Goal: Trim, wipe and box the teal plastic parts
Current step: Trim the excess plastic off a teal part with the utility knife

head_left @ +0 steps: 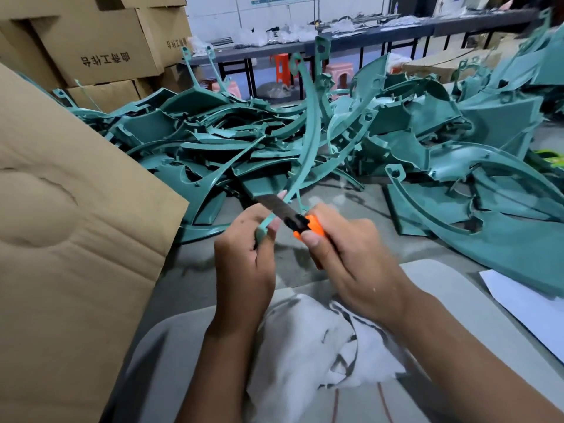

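My left hand [244,257] grips the lower end of a long, curved teal plastic strip [311,123] that rises up and away from me. My right hand [345,254] holds an orange utility knife [311,228], its dark blade [274,206] extended and laid against the strip just above my left fingers. A large heap of teal plastic parts [213,141] covers the floor ahead and to the right. A white cloth [308,346] with dark smudges lies on my lap under my wrists.
A big cardboard flap [70,239] stands close on my left. Stacked cardboard boxes [100,47] sit behind it. A white sheet [531,309] lies at right. Long dark tables [366,41] and orange stools [282,68] stand in the background.
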Demonstrator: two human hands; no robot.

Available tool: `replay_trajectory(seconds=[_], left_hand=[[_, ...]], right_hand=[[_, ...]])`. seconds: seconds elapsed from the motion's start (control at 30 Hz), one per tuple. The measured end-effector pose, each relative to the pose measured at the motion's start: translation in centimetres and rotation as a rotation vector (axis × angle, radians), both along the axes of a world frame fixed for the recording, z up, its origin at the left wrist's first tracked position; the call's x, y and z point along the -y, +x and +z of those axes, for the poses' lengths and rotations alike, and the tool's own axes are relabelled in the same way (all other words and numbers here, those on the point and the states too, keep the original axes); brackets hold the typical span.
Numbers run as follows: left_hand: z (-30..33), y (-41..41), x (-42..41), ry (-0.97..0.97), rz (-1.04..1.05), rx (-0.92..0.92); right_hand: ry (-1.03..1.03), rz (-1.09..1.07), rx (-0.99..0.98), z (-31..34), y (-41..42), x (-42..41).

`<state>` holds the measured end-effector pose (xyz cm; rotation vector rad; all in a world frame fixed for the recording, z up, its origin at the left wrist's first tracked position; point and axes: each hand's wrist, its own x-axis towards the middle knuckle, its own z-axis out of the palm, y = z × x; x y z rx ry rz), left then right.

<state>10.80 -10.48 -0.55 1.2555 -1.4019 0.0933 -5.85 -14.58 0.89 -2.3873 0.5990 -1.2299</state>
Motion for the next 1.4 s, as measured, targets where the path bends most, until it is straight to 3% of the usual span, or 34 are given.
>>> replay_trajectory(seconds=[0.13, 0.23, 0.33, 0.53, 0.6, 0.67, 0.73, 0.8, 1.07, 1.4], left_hand=[[-0.2, -0.3, 0.4, 0.044, -0.010, -0.013], [-0.6, -0.5, 0.3, 0.067, -0.122, -0.116], [-0.6, -0.7, 0.1, 0.116, -0.173, -0.187], [0.6, -0.7, -0.7, 0.234, -0.337, -0.414], [0.8, -0.3, -0.6, 0.261, -0.330, -0.453], [0.5, 0.2, -0.5, 0.284, -0.285, -0.456], [0.4, 0.4, -0.3, 0.314, -0.277, -0.453], [0.5, 0.5, -0.5, 0.361, -0.328, -0.472], [0.7, 2.2, -1.5, 0.446, -0.409, -0.501], [0.6, 3.7, -2.5, 0.539, -0.567, -0.789]], right_hand=[[-0.042, -0.018, -0.057, -0.1, -0.1, 0.3], [-0.038, -0.124, 0.018, 0.0, -0.5, 1.0], [-0.015, -0.324, 0.109, -0.2, -1.9, 3.0], [0.182, -0.822, 0.028, -1.0, -5.9, 6.8], [0.115, -0.763, 0.145, -0.7, -5.7, 6.2], [0.035, -0.527, 0.186, -0.4, -4.4, 4.8], [0.002, -0.322, 0.104, -0.3, -3.0, 3.5], [-0.040, -0.256, 0.004, -0.5, -2.1, 3.1], [0.040, -0.506, 0.010, -1.3, -5.1, 6.0], [0.163, -0.898, -0.010, -1.9, -8.3, 8.7]])
